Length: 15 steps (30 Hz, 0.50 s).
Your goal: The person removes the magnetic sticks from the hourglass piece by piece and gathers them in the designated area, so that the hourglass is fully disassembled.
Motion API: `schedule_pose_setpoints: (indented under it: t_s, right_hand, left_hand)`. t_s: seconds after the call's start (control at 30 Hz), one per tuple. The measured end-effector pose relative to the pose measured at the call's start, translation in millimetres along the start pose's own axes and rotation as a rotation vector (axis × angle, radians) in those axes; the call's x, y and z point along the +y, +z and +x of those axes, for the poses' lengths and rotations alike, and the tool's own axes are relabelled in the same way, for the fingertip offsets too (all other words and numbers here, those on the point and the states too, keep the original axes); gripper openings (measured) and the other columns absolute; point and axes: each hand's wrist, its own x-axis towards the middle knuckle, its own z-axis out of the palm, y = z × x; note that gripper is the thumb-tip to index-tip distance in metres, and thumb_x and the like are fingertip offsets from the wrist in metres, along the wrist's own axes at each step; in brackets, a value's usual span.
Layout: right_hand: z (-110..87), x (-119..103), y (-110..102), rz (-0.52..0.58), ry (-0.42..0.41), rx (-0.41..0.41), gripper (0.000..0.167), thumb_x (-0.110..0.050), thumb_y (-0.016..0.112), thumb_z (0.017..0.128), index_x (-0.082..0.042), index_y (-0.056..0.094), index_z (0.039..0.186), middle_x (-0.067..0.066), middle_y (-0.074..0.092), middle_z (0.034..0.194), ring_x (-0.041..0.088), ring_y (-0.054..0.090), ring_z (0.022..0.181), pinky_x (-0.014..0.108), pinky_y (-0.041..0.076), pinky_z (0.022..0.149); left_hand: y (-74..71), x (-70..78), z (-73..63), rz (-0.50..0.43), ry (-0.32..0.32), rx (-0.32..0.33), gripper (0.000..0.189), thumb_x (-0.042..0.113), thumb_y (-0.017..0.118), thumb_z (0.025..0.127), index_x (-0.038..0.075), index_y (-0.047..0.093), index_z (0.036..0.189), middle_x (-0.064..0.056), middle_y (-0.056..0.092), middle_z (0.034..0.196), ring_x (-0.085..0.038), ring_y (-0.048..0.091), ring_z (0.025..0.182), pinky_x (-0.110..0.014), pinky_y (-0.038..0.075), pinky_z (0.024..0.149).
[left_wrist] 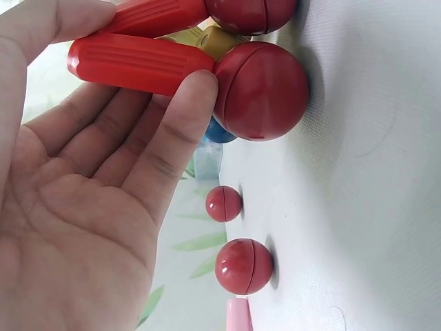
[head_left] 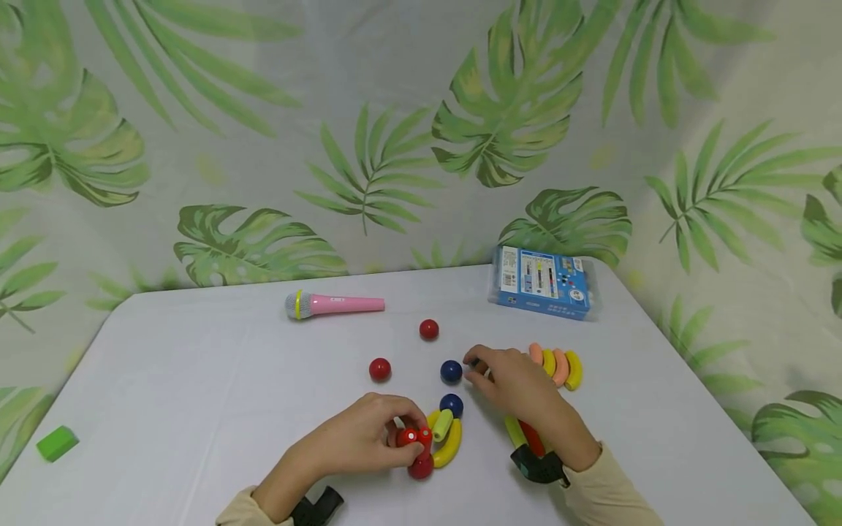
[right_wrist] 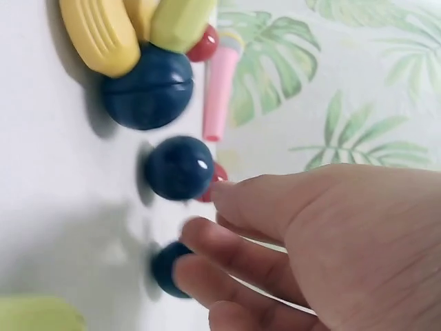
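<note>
My left hand (head_left: 378,435) holds two red rods (left_wrist: 131,63) between thumb and fingers. Each rod meets a red ball (left_wrist: 265,93) at its end. Just right of it, a blue ball (head_left: 451,405) joins yellow rods (head_left: 449,446) and a light-green rod (head_left: 443,424). My right hand (head_left: 513,383) hovers beside a loose blue ball (head_left: 451,372), fingers loosely bent. Another blue ball (right_wrist: 165,270) sits partly hidden behind those fingers in the right wrist view; a gap shows between thumb and fingers.
Two loose red balls (head_left: 379,369) lie farther back, before a pink microphone (head_left: 342,304). Orange and yellow curved rods (head_left: 560,367) lie right of my right hand; green and red rods (head_left: 531,437) lie under its forearm. A blue box (head_left: 542,283) stands back right, a green block (head_left: 57,443) far left.
</note>
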Motion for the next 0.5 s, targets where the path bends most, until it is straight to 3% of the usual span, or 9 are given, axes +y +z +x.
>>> schedule_pose_setpoints:
  t_s: [0.17,0.27,0.5]
  right_hand:
    - [0.2,7,-7,-0.024,0.048,0.046,0.027,-0.025,0.075,0.095,-0.013,0.071,0.119,0.006,0.070,0.109,0.021,0.065,0.091,0.039,0.059,0.082]
    - [0.1,12,-8,-0.039,0.095,0.016,0.034,-0.028,0.075,0.095,-0.013,0.067,0.125,0.010,0.068,0.121,0.025,0.066,0.102,0.045,0.059,0.088]
    - [1.6,11,-3,0.067,0.094,-0.070,0.048,-0.024,0.076,0.095,-0.012,0.057,0.138,0.003,0.073,0.106,0.014,0.062,0.079,0.031,0.057,0.073]
  left_hand:
    - [-0.5,0.0,-0.4,-0.001,-0.007,-0.002,0.015,0.013,0.074,0.092,0.016,0.073,0.107,0.013,0.068,0.095,0.002,0.058,0.070,-0.020,0.056,0.063]
    - [-0.8,0.2,-0.3,-0.004,-0.008,-0.005,0.016,0.013,0.073,0.092,0.016,0.073,0.108,0.013,0.069,0.095,0.001,0.058,0.071,-0.020,0.056,0.063]
    - [-0.6,1.1,0.1,-0.007,-0.003,-0.006,0.016,0.013,0.073,0.092,0.015,0.073,0.108,0.013,0.069,0.095,0.000,0.059,0.072,-0.020,0.056,0.064]
